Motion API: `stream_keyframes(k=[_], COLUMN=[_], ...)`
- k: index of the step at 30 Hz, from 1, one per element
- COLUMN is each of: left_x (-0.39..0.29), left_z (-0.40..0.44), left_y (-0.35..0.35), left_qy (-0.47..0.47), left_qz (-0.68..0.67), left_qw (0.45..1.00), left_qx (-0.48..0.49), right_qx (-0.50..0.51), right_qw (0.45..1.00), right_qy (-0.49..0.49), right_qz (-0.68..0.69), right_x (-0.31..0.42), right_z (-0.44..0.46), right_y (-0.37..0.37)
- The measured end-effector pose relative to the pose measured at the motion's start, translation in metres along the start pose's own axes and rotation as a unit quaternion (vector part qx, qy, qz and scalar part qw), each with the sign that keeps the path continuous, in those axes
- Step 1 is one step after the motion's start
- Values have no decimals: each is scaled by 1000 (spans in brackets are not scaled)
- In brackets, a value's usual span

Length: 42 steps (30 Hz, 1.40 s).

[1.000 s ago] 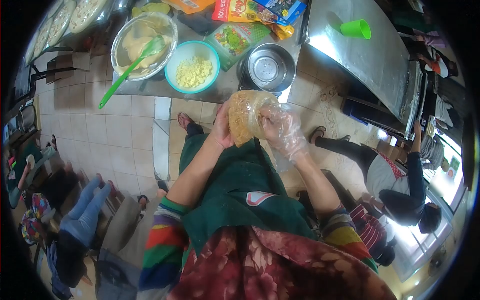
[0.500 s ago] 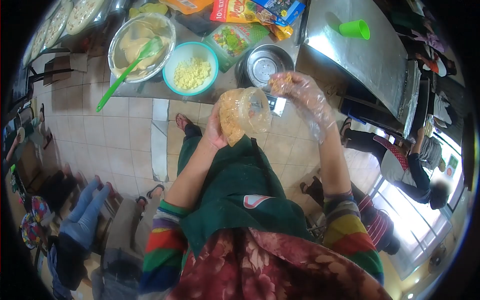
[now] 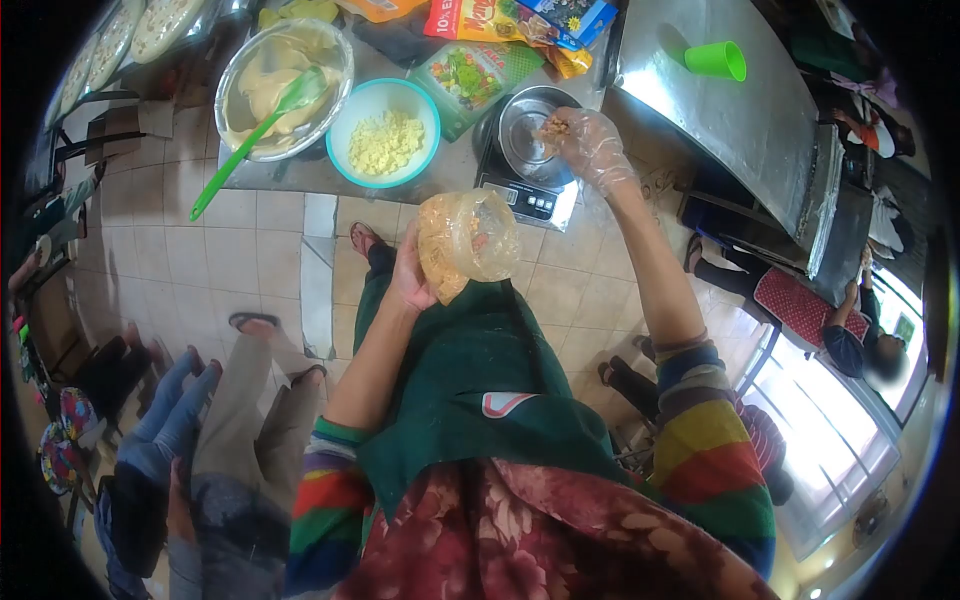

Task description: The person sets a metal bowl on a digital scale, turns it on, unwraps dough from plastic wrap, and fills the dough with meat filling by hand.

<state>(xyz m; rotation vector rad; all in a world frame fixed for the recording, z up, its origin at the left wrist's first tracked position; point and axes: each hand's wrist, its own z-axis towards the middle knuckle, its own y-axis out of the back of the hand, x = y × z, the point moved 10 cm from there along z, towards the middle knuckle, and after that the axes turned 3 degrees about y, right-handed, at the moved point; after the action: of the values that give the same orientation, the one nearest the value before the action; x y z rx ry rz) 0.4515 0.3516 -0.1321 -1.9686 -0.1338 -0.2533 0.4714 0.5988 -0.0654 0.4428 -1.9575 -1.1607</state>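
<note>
My left hand (image 3: pixel 411 270) grips a clear plastic bag (image 3: pixel 458 245) of orange-brown shredded food, its mouth open toward the right. In a clear plastic glove, my right hand (image 3: pixel 592 147) holds a pinch of the shredded food (image 3: pixel 553 131) above the right side of a round metal pan (image 3: pixel 522 135). That pan rests on a digital kitchen scale (image 3: pixel 531 200) at the table's near edge. Left of the scale is a turquoise-rimmed bowl (image 3: pixel 431 128) of pale yellow crumbled food. Farther left, a green spatula (image 3: pixel 254 150) leans in a large metal bowl (image 3: pixel 347 75) of creamy mixture.
Several food packets, among them a green one (image 3: pixel 468 82) and a red-yellow one (image 3: pixel 468 20), lie behind the bowls. A green cup (image 3: pixel 716 61) lies on a steel surface (image 3: pixel 690 110) at right. Other people stand at the left and right edges.
My right hand has moved left and up with the shredded food, from beside the pan to over it. My left hand has shifted slightly left and down with the bag.
</note>
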Motion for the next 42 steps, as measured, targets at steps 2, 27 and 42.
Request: stream_keyframes(k=[2,27,42], left_x=[0,8,27], left_z=[-1,3,12], left_y=[1,-11,-25], left_qy=[1,7,6], left_qz=[-6,-12,171], left_qw=[1000,1000,981], left_qx=[-1,27,-92], right_qx=[-33,14,41], right_qw=[999,974,968], right_qy=[28,-82,164], right_qz=[-30,210,186], right_x=[3,37,100], right_z=[-1,-33,-138], right_y=[3,36,-52])
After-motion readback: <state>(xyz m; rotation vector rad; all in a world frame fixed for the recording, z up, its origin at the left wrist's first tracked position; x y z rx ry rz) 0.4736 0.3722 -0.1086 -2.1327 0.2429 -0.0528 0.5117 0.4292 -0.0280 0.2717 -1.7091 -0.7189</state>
